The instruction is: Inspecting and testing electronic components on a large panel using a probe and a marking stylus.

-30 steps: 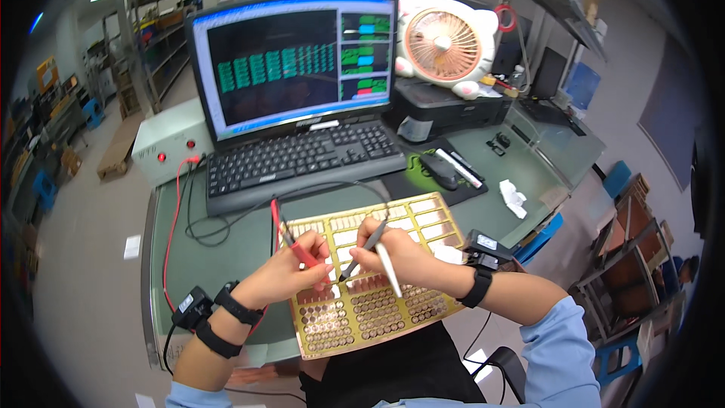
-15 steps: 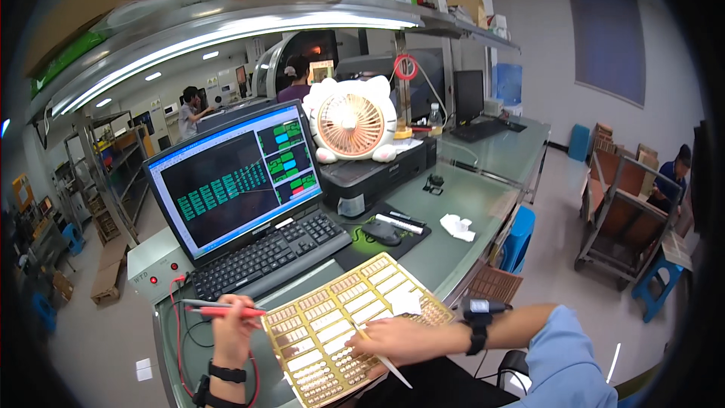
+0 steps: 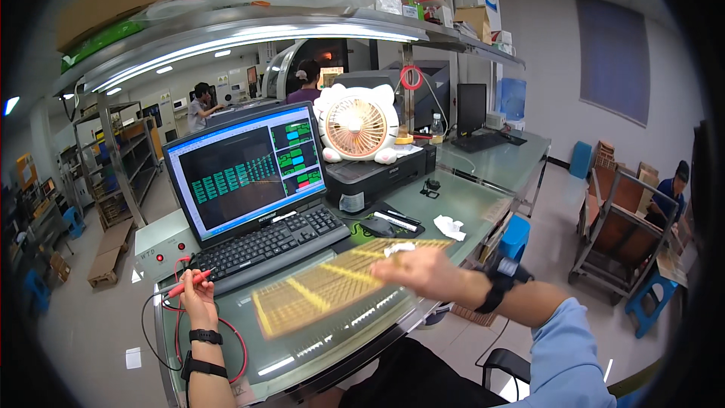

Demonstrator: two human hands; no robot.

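Note:
My left hand (image 3: 198, 306) is closed round a red test probe (image 3: 187, 284), held beside the left end of the keyboard. Black and red leads loop down around my left wrist. My right hand (image 3: 423, 273), smeared by motion, grips the right part of a yellow-edged circuit board panel (image 3: 302, 298). The panel is blurred and tilted above the glass tabletop, in front of the keyboard. A crumpled white tissue (image 3: 399, 248) shows at the panel's far edge, just beyond my right fingers. What the right fingertips do beneath the panel is hidden.
A monitor (image 3: 249, 170) and black keyboard (image 3: 272, 242) stand behind the panel. A grey box (image 3: 162, 245) with red sockets is at left. A mouse (image 3: 377, 227), white tissue (image 3: 450, 227) and cat-shaped fan (image 3: 357, 125) are farther back. A person (image 3: 668, 193) sits by a trolley (image 3: 623, 219).
The panel has lifted and tilted, moving away from my lap with my right hand. My left hand has shifted left and down, still holding the red probe. The pale stick by my right hand no longer shows.

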